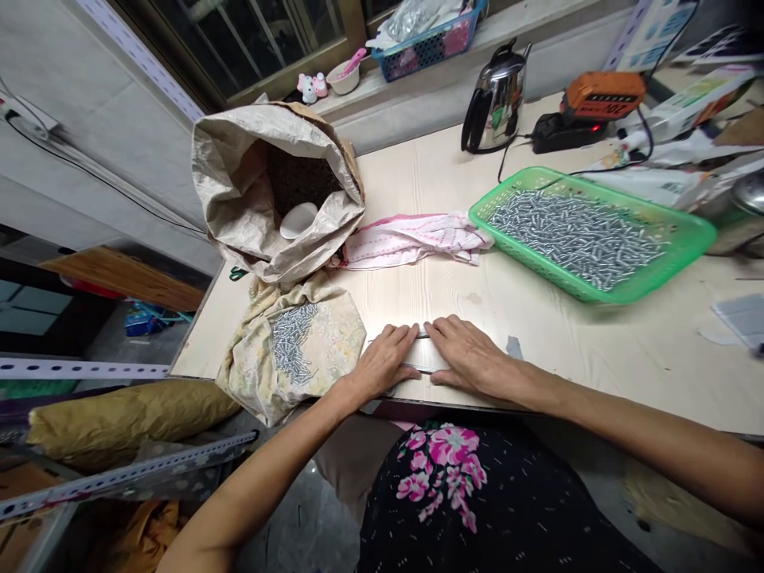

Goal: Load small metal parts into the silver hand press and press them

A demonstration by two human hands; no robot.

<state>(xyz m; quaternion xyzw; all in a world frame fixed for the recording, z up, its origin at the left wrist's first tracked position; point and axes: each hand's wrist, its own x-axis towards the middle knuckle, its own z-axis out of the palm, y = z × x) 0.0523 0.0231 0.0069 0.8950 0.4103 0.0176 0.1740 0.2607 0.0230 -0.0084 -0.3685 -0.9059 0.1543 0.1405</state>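
Observation:
At the table's front edge, my left hand [387, 362] and my right hand [469, 354] lie facing each other, a small gap apart. Two thin, parallel grey strips [422, 368] cross that gap. My fingers press at the far strip and my thumbs at the near one; the strips' ends are hidden under my hands. Whether they are separate or edges of one flat piece, I cannot tell. Left of my left hand, a pile of small silvery metal pins [292, 342] lies on a patterned cloth [334, 326]. A green basket [686, 239] beyond my right hand holds many similar pins.
Behind the cloth stands an open woven sack [220, 191] with dark contents and a white scoop-like dish [298, 220]. A pink-white towel [411, 241] lies between sack and basket. At the back are a steel kettle [496, 95] and an orange battery [602, 95] on a charger.

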